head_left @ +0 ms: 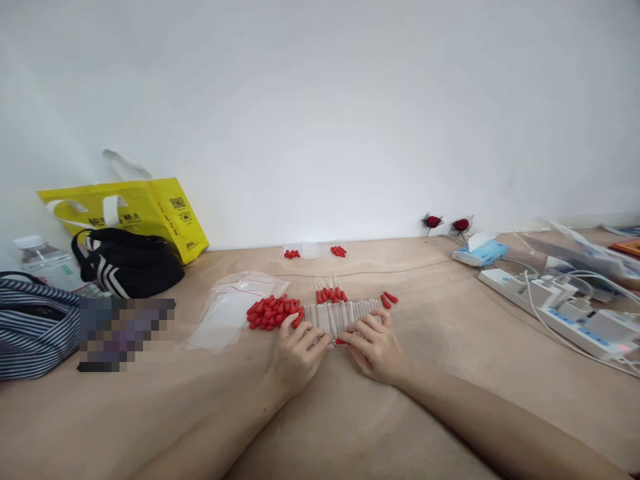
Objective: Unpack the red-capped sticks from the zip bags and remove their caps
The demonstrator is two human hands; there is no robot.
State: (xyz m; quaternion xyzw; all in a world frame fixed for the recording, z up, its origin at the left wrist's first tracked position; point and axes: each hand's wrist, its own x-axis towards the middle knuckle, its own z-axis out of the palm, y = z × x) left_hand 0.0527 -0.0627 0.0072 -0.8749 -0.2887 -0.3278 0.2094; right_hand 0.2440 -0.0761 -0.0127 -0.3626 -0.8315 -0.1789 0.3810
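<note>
Both my hands meet at the near edge of a row of clear glass dropper tubes (340, 312) lying side by side on the table. My right hand (376, 348) is closed in a pinch on a small red rubber bulb (339, 341). Beside it, my left hand (301, 352) has its fingertips curled together; what they hold is hidden. Left of the tubes lies a pile of red rubber bulbs (270, 313). Behind the row are several droppers with red bulbs (331, 293) fitted on thin tubes. Two loose red bulbs (389, 300) lie to the right.
Clear plastic bags (227, 310) lie left of the pile. Against the wall rests a bag with droppers (313, 251). A yellow tote (175, 213), black pouch (140, 263) and striped bag (37, 327) stand left. Rightward are a tissue pack (480, 252) and power strip (555, 320).
</note>
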